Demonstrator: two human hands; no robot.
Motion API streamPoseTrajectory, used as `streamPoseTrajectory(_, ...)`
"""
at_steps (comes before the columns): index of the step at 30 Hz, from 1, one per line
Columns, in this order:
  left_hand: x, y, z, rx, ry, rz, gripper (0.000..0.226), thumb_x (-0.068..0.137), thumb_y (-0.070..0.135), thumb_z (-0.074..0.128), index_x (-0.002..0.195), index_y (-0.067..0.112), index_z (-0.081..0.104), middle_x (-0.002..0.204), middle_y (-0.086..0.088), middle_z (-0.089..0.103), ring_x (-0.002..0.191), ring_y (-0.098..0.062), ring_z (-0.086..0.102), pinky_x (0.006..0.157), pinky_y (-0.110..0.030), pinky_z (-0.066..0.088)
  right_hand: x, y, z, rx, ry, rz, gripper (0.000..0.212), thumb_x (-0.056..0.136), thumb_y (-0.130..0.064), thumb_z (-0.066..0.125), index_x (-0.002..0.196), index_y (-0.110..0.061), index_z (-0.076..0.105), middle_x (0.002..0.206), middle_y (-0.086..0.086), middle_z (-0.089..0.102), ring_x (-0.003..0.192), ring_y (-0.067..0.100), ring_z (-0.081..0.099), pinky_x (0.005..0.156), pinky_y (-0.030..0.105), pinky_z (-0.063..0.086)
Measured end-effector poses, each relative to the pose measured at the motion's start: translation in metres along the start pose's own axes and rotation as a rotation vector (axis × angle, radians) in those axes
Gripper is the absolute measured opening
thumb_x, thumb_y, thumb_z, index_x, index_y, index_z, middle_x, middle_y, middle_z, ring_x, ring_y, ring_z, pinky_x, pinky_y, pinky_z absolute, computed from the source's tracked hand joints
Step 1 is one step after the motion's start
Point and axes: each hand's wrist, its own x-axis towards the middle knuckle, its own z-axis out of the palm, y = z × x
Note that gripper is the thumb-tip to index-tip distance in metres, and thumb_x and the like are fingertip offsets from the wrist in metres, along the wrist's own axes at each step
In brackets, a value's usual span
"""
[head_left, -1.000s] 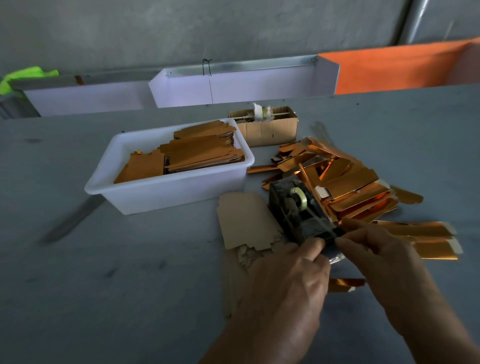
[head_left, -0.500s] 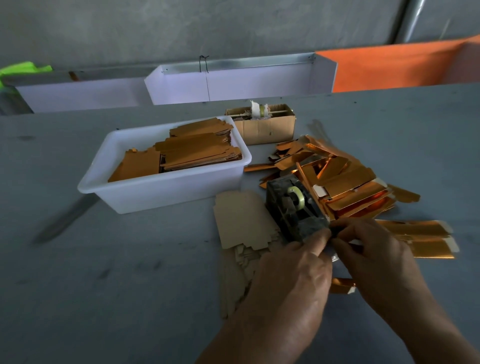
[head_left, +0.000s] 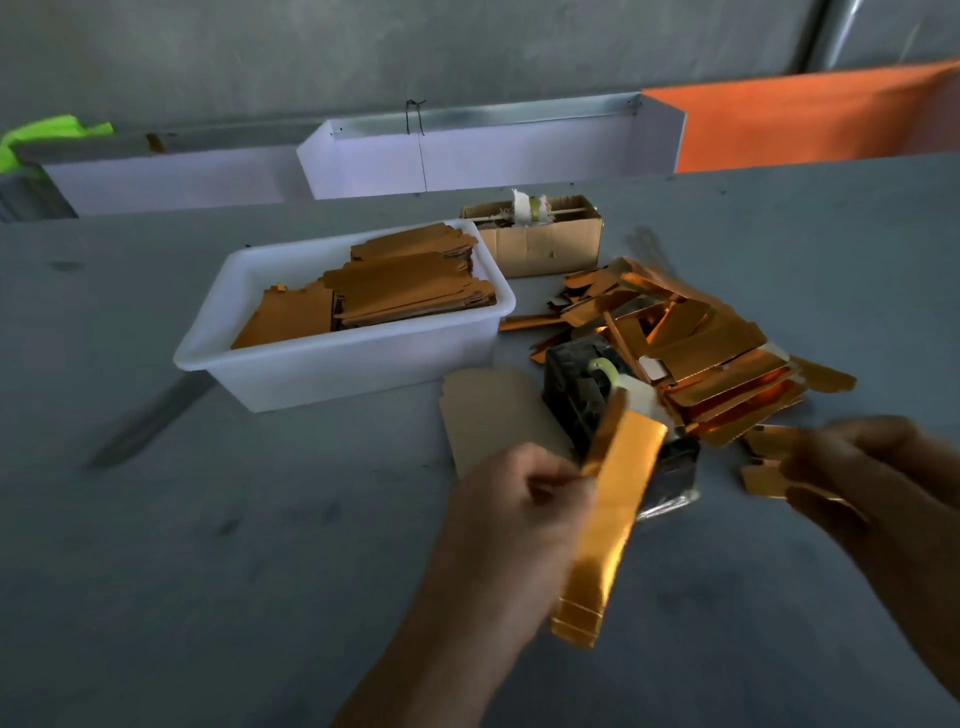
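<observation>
Left hand (head_left: 519, 499): fingers pinch the long, flat, shiny gold carton sleeve (head_left: 608, 519).
Right hand (head_left: 872, 478): blurred, I cannot tell its fingers.
Tape dispenser (head_left: 576, 395): dark, blocky.

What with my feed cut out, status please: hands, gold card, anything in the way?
Left hand gripping gold card, held tilted. Right hand blurred, grip unclear. Tape dispenser close behind card.

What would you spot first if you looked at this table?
The shiny gold folded card strip jumps out first, held by the left hand in front of the black tape dispenser. To its right lies a messy heap of gold card pieces, and to the left a white plastic tub holds neat stacks of more.
</observation>
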Motion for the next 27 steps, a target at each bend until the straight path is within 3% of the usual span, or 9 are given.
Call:
streamPoseTrajectory(2,-0.002,0.0,-0.011,-0.291,-0.009,-0.211,0.008,0.083,0.025,0.071,0.082,0.017,0.069,0.078,-0.004,0.071,0.073,-0.018,0.067,0.065,-0.033,0.05,-0.008,-0.01,0.022,-0.043,-0.17,-0.04,0.051,0.051,-0.068,0.078,0.077,-0.025,0.069,0.08,0.001,0.069,0.078,0.01,0.068,0.069,0.024,0.057)
streamPoseTrajectory(4,-0.005,-0.001,-0.017,-0.297,0.021,-0.22,0.006,0.088,0.022,0.066,0.085,0.018,0.069,0.073,0.001,0.069,0.061,-0.008,0.062,0.055,-0.023,0.046,-0.014,-0.019,0.048,-0.092,-0.276,-0.069,0.049,0.05,-0.065,0.078,0.078,-0.027,0.072,0.074,-0.001,0.068,0.07,0.008,0.066,0.062,0.018,0.055)
streamPoseTrajectory(6,-0.006,-0.001,-0.019,-0.26,0.044,-0.178,0.007,0.089,0.023,0.064,0.089,0.018,0.068,0.073,0.002,0.068,0.055,-0.006,0.059,0.051,-0.02,0.046,-0.017,-0.028,0.068,-0.115,-0.315,-0.078,0.03,0.054,-0.05,0.074,0.078,-0.032,0.073,0.072,-0.003,0.068,0.066,0.006,0.064,0.057,0.015,0.053)
streamPoseTrajectory(10,-0.007,0.001,-0.023,-0.292,0.063,-0.158,0.005,0.089,0.017,0.064,0.088,0.015,0.069,0.076,0.001,0.074,0.064,-0.009,0.072,0.065,-0.028,0.061,-0.014,-0.041,0.094,-0.182,-0.364,-0.061,0.02,0.062,-0.037,0.062,0.08,-0.035,0.072,0.076,-0.006,0.068,0.068,0.004,0.061,0.062,0.022,0.051)
streamPoseTrajectory(12,-0.007,0.001,-0.024,-0.303,0.056,-0.152,0.005,0.088,0.015,0.066,0.086,0.014,0.07,0.077,0.0,0.075,0.067,-0.012,0.073,0.071,-0.035,0.062,-0.011,-0.042,0.101,-0.189,-0.387,-0.074,0.015,0.074,-0.022,0.064,0.08,-0.033,0.072,0.071,-0.009,0.068,0.065,0.0,0.059,0.061,0.015,0.049)
streamPoseTrajectory(14,-0.008,0.0,-0.025,-0.312,0.06,-0.154,0.004,0.087,0.016,0.068,0.084,0.014,0.071,0.078,-0.002,0.075,0.069,-0.014,0.073,0.072,-0.037,0.061,-0.01,-0.042,0.105,-0.204,-0.4,-0.099,0.022,0.079,-0.01,0.063,0.078,-0.03,0.072,0.068,-0.011,0.067,0.063,-0.003,0.058,0.057,0.008,0.046)
streamPoseTrajectory(19,-0.007,-0.001,-0.028,-0.35,0.039,-0.154,0.006,0.086,0.013,0.069,0.081,0.013,0.072,0.077,-0.004,0.074,0.071,-0.016,0.073,0.069,-0.034,0.061,-0.009,-0.038,0.11,-0.277,-0.387,-0.134,0.026,0.08,-0.007,0.065,0.08,-0.032,0.072,0.073,-0.01,0.068,0.068,0.0,0.06,0.057,0.009,0.046)
streamPoseTrajectory(23,-0.006,-0.002,-0.028,-0.372,0.027,-0.139,0.006,0.087,0.011,0.068,0.082,0.012,0.072,0.077,-0.003,0.075,0.071,-0.015,0.073,0.065,-0.029,0.06,-0.006,-0.039,0.11,-0.382,-0.398,-0.144,0.055,0.078,-0.011,0.068,0.111,-0.049,0.047,0.077,-0.012,0.068,0.073,0.003,0.064,0.065,0.011,0.049)
streamPoseTrajectory(27,-0.005,-0.003,-0.029,-0.418,-0.029,-0.127,0.008,0.086,0.01,0.068,0.081,0.013,0.074,0.078,-0.003,0.075,0.074,-0.016,0.074,0.065,-0.026,0.059,-0.003,-0.039,0.109,-0.43,-0.385,-0.126,0.06,0.078,-0.016,0.069,0.115,-0.05,0.035,0.081,-0.014,0.069,0.075,0.002,0.065,0.063,0.017,0.052)
